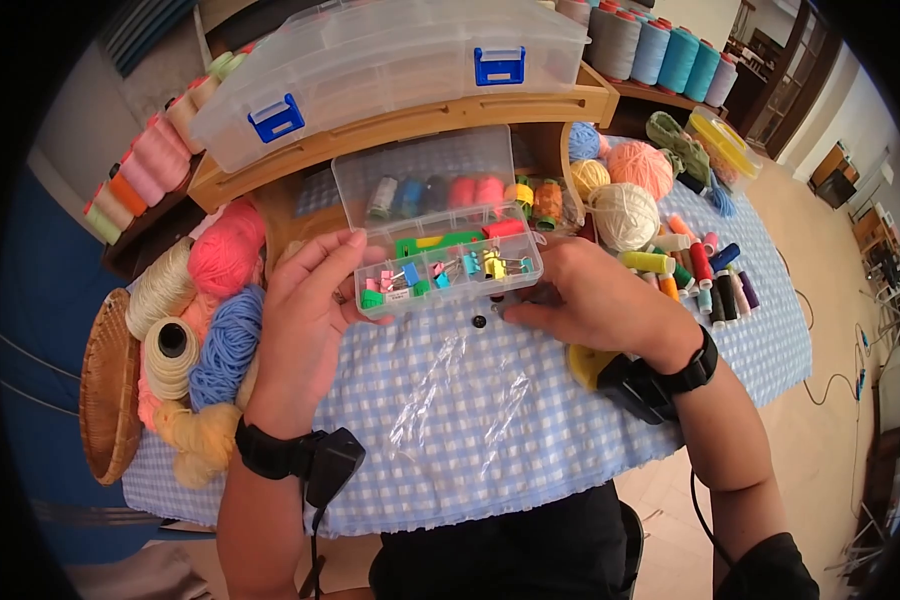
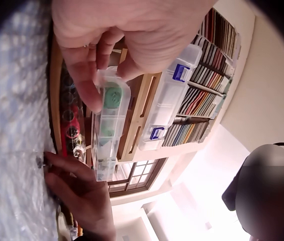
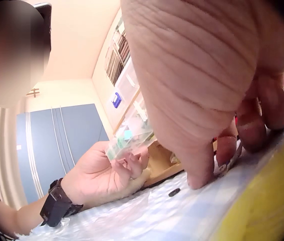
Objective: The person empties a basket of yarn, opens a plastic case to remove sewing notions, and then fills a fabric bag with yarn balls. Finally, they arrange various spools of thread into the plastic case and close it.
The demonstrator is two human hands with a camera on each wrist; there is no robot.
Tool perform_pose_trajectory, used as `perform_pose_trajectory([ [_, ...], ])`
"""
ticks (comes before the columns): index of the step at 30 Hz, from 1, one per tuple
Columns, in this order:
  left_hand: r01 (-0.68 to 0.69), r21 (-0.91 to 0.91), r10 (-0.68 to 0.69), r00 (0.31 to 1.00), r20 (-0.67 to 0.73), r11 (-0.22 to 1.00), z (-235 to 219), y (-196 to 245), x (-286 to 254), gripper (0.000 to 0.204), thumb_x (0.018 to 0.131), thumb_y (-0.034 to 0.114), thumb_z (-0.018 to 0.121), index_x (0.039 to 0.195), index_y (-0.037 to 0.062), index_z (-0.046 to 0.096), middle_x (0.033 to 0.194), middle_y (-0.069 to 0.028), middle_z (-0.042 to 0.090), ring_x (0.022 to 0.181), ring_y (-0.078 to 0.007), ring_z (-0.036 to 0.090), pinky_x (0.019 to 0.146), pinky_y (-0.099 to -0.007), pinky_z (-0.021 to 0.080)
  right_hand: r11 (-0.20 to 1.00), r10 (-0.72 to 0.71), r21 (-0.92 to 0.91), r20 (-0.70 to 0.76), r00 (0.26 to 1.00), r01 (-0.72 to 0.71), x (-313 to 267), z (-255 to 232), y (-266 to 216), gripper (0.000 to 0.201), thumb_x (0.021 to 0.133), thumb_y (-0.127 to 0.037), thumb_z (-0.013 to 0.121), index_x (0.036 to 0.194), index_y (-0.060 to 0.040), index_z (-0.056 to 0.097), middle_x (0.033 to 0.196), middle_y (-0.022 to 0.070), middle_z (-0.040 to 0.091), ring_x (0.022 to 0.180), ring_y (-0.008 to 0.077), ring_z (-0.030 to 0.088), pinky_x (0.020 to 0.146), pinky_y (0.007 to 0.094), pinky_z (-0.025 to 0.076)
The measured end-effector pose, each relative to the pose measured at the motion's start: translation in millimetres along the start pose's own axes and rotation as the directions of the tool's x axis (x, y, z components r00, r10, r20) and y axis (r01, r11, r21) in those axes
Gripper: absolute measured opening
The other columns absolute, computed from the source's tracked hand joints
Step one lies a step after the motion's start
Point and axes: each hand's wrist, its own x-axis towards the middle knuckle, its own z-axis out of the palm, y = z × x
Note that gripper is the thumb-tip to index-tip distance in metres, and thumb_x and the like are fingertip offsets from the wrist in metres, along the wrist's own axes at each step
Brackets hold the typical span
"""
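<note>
My left hand (image 1: 315,290) grips the left end of a clear divided plastic box (image 1: 450,262), tilted and raised over the cloth. Colourful binder clips (image 1: 495,264), green pieces and a red spool (image 1: 504,229) show inside it. Low at the cloth, just right of the box, is my right hand (image 1: 610,300), its thumb and fingertips close to a small shiny piece (image 2: 40,162). Whether they pinch this piece, I cannot tell. A black button (image 1: 479,321) lies on the cloth beside the right thumb; the right wrist view shows the same button (image 3: 174,192) near the fingertips.
Yarn skeins (image 1: 228,345) and a wicker basket (image 1: 110,390) flank the left side. Behind the box are a clear container of spools (image 1: 425,180) and a wooden shelf (image 1: 390,127). Yarn balls (image 1: 625,215) and loose thread spools (image 1: 700,265) crowd the right. Something yellow (image 1: 592,366) sits under the right wrist.
</note>
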Motion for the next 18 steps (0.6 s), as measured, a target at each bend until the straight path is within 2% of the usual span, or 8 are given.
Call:
perform_pose_trajectory([
  [5, 0.019, -0.041, -0.018, 0.999, 0.034, 0.999, -1.4, -1.6, 0.5, 0.026, 0.103, 0.022, 0.062, 0.116, 0.0000, 0.063, 0.106, -0.0109, 0.071, 0.081, -0.0144, 0.070, 0.064, -0.0335, 0.060, 0.993, 0.115, -0.003, 0.037, 0.993, -0.115, 5.8, -7.0, -10.9, 0.016, 0.080, -0.013, 0.078, 0.085, 0.0010, 0.073, 0.078, 0.0200, 0.069, 0.077, 0.0392, 0.068, 0.073, 0.0457, 0.055],
  [6, 0.017, -0.047, -0.015, 0.999, 0.033, 0.999, -1.0, -1.8, 0.0, 0.026, 0.103, 0.022, 0.062, 0.116, 0.0000, 0.063, 0.106, -0.0109, 0.071, 0.081, -0.0144, 0.070, 0.064, -0.0335, 0.060, 0.993, 0.115, -0.009, 0.040, 0.993, -0.115, 4.6, -4.6, -7.0, 0.016, 0.080, -0.013, 0.078, 0.085, 0.0010, 0.073, 0.078, 0.0200, 0.069, 0.077, 0.0392, 0.068, 0.073, 0.0457, 0.055],
  [9, 0.009, -0.044, -0.008, 1.000, 0.024, 0.999, 1.3, -1.7, -0.8, 0.025, 0.103, 0.022, 0.061, 0.115, -0.0005, 0.063, 0.107, -0.0113, 0.071, 0.081, -0.0148, 0.070, 0.064, -0.0336, 0.060, 0.977, -0.001, -0.214, -0.027, 1.000, -0.005, 1.5, -3.1, 0.2, 0.013, 0.081, -0.011, 0.076, 0.086, 0.0006, 0.073, 0.082, 0.0207, 0.070, 0.079, 0.0396, 0.069, 0.074, 0.0451, 0.055],
  [13, 0.014, -0.008, -0.014, 1.000, 0.016, 1.000, 2.3, -4.2, -1.1, 0.026, 0.104, 0.022, 0.059, 0.117, 0.0009, 0.063, 0.107, -0.0093, 0.070, 0.084, -0.0145, 0.070, 0.063, -0.0328, 0.057, 0.984, 0.125, -0.122, -0.075, 0.989, -0.133, -0.2, -19.4, -18.5, 0.009, 0.079, -0.007, 0.071, 0.083, 0.0009, 0.072, 0.081, 0.0199, 0.071, 0.074, 0.0385, 0.069, 0.071, 0.0434, 0.056],
  [15, 0.018, 0.014, -0.018, 1.000, 0.019, 1.000, 1.9, -5.2, -1.8, 0.026, 0.104, 0.024, 0.058, 0.119, 0.0031, 0.062, 0.107, -0.0072, 0.071, 0.087, -0.0140, 0.069, 0.062, -0.0320, 0.054, 0.974, 0.221, 0.009, -0.246, 0.944, -0.226, -1.6, -23.6, -20.5, 0.009, 0.078, -0.007, 0.071, 0.081, 0.0014, 0.072, 0.078, 0.0183, 0.072, 0.068, 0.0346, 0.070, 0.067, 0.0411, 0.056],
  [16, 0.026, 0.018, -0.026, 0.999, 0.040, 1.000, 1.5, -5.1, -1.9, 0.025, 0.104, 0.023, 0.057, 0.118, 0.0025, 0.062, 0.107, -0.0070, 0.070, 0.087, -0.0142, 0.069, 0.063, -0.0321, 0.056, 0.974, 0.210, -0.010, -0.326, 0.922, -0.225, -3.3, -26.4, -22.3, 0.007, 0.082, -0.006, 0.072, 0.085, 0.0005, 0.072, 0.075, 0.0114, 0.072, 0.060, 0.0214, 0.067, 0.060, 0.0335, 0.053],
  [17, 0.030, 0.023, -0.032, 0.998, 0.061, 0.999, 0.9, -4.6, -1.4, 0.025, 0.104, 0.022, 0.057, 0.117, 0.0019, 0.063, 0.107, -0.0069, 0.070, 0.086, -0.0144, 0.069, 0.063, -0.0322, 0.057, 0.975, 0.205, -0.016, -0.324, 0.923, -0.222, -3.2, -26.5, -22.7, 0.007, 0.082, -0.006, 0.072, 0.085, 0.0005, 0.072, 0.075, 0.0114, 0.072, 0.060, 0.0214, 0.067, 0.060, 0.0335, 0.053],
  [18, 0.024, 0.016, -0.025, 0.998, 0.059, 1.000, -0.2, -5.3, -0.5, 0.025, 0.104, 0.022, 0.057, 0.117, 0.0019, 0.063, 0.107, -0.0069, 0.070, 0.086, -0.0144, 0.069, 0.063, -0.0322, 0.057, 0.969, 0.244, 0.135, -0.377, 0.893, -0.208, -3.1, -26.2, -22.8, 0.006, 0.085, -0.006, 0.072, 0.087, -0.0002, 0.072, 0.074, 0.0079, 0.071, 0.059, 0.0155, 0.064, 0.057, 0.0300, 0.050],
])
